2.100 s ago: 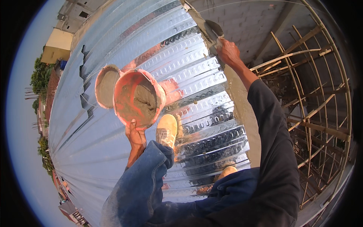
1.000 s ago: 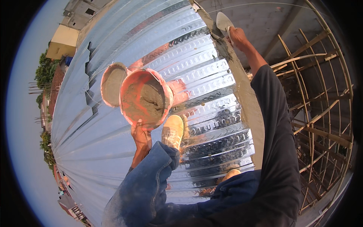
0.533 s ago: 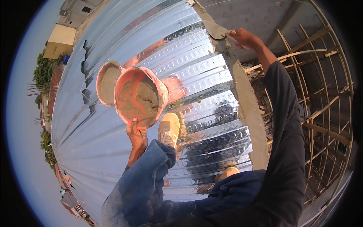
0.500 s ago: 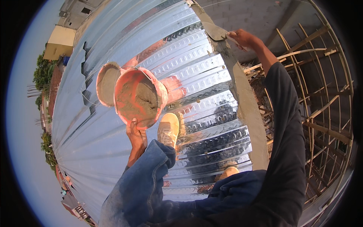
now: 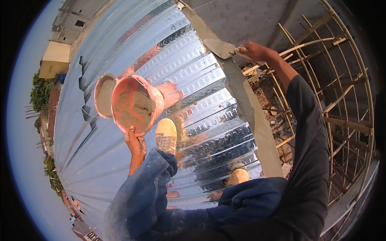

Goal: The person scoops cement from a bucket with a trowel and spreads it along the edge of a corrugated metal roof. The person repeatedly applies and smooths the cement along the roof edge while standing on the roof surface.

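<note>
Just ahead of the left hand (image 5: 136,145), which is clamped on its rim, a round orange-red bucket (image 5: 157,100) tilts, holding grey mortar (image 5: 141,105). The right hand (image 5: 255,52), well apart, grips a grey metal trowel (image 5: 219,48) over a smoothed mortar strip (image 5: 251,108). Between the hands: shiny corrugated metal roofing (image 5: 207,76); right of both, wooden pole scaffolding (image 5: 348,124).

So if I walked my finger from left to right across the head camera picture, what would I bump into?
Green trees → the back bucket → the front bucket → the left shoe → the trowel → the right hand → the long curved pole near the right edge.
</note>
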A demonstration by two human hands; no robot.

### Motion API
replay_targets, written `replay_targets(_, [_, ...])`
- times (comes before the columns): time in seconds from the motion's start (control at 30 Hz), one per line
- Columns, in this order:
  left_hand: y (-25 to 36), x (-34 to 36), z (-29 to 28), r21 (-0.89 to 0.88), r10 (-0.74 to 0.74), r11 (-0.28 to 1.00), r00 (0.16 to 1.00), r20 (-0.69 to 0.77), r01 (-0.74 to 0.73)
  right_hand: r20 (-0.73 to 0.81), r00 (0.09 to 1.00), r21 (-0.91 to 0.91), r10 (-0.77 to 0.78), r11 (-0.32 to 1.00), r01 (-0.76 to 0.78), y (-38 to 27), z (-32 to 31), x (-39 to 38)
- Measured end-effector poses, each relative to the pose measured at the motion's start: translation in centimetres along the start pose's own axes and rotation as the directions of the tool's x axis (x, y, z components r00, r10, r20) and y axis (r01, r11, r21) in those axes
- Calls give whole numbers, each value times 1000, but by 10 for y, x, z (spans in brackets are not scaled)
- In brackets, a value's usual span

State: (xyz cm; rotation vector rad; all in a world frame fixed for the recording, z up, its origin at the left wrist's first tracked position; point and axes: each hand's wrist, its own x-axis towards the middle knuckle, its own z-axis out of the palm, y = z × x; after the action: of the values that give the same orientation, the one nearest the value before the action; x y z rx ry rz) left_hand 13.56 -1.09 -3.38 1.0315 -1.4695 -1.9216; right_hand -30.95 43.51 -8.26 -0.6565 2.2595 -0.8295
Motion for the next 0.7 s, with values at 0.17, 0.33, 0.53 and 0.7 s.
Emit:
replay_targets(0.17, [-3, 5, -6, -4, 0, 1000, 1000, -15, 0, 69, 997, 28, 34, 999, -36, 4, 6, -39])
replay_targets(0.33, [-7, 2, 3, -23, 28, 999, 999, 27, -27, 53, 998, 34, 28, 999, -30, 15, 14, -75])
replay_targets(0.53, [-6, 5, -6, -6, 35, 999, 999, 23, -35, 67, 997, -31, 43, 999, -41, 5, 26, -124])
replay_targets(0.7, [-12, 6, 1, -24, 22, 999, 999, 25, -21, -12, 1000, -103, -24, 994, 23, 35, 42, -167])
